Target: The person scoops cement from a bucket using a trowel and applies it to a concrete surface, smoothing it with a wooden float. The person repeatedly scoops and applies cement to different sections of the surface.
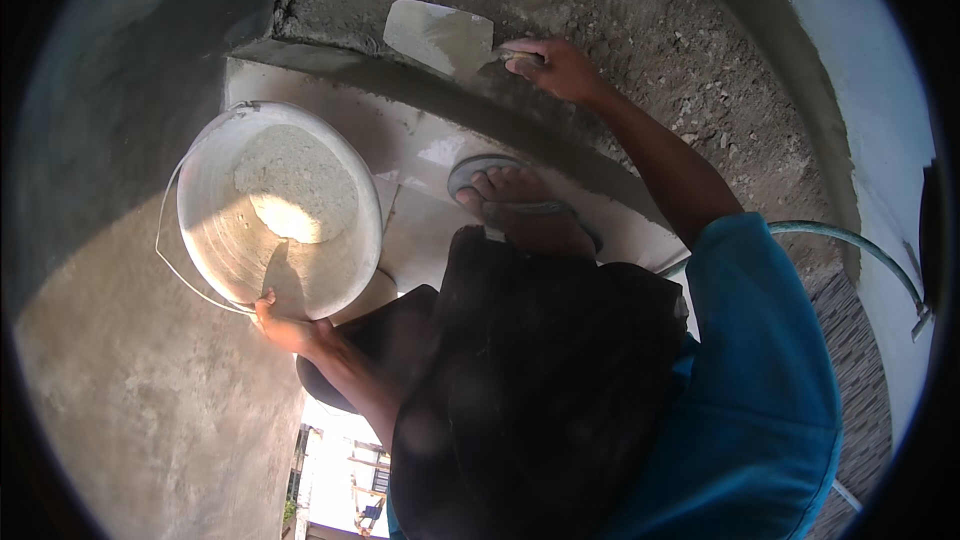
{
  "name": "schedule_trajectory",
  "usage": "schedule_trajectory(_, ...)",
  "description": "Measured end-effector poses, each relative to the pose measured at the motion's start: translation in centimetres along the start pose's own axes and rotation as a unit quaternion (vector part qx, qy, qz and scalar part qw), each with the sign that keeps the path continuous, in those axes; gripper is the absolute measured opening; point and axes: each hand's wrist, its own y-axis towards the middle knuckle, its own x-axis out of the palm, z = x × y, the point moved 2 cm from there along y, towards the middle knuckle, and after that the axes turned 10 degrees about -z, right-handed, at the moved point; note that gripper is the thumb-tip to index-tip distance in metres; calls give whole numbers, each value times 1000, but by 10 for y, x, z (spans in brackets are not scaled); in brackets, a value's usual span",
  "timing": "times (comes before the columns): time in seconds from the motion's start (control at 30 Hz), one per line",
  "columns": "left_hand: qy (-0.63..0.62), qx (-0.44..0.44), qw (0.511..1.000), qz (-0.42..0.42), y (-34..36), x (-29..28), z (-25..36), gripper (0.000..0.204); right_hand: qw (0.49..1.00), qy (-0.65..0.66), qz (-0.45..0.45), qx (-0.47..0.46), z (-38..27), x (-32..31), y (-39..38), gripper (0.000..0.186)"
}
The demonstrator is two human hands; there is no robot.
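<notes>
On the left a pale bucket [205,205] tilts toward me, its wire handle [160,225] hanging over the left side. My left hand [288,330] is closed round the near rim, and its shadow falls inside. Greyish, mortar-like material [305,172] lies at the bottom of the bucket, partly sunlit. Farther off, my right hand [558,68] is wrapped round the short handle of a trowel [438,37]. The trowel's broad blade points left, above the grey ledge edge [470,105]; whether it touches the surface I cannot tell. Wet-looking grey smears cover part of the blade.
My sandalled foot [515,205] stands on pale tiles [425,150] beside the ledge. Beyond it stretches rough, crumbly ground [680,60]. A grey wall [130,370] rises at left. A green hose [850,237] curves at right, near a pale wall [860,50].
</notes>
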Motion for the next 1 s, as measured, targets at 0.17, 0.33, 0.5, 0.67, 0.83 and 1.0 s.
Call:
schedule_trajectory(0.17, 22, -6, 1000, -4, 4, -3, 2, 56, 998, -45, 24, -31, 20, 22, 20, 43)
schedule_trajectory(0.33, 13, 1, 1000, -18, 6, -8, 0, 61, 994, -96, 43, -37, 10, 32, 26, 40)
schedule_trajectory(0.5, 16, 1, 1000, -16, 5, -7, -1, 59, 980, -164, 103, -35, -9, 44, 25, 37)
schedule_trajectory(0.67, 14, 4, 1000, -17, 5, -8, -2, 58, 972, -195, 133, -7, -40, 61, 22, 33)
schedule_trajectory(0.83, 13, 28, 999, -34, 4, -5, -2, 58, 967, -197, 161, -27, -56, 66, 22, 32)
schedule_trajectory(1.0, 1, 20, 1000, -15, -4, 6, 4, 59, 964, -202, 164, -47, -75, 66, 16, 32)
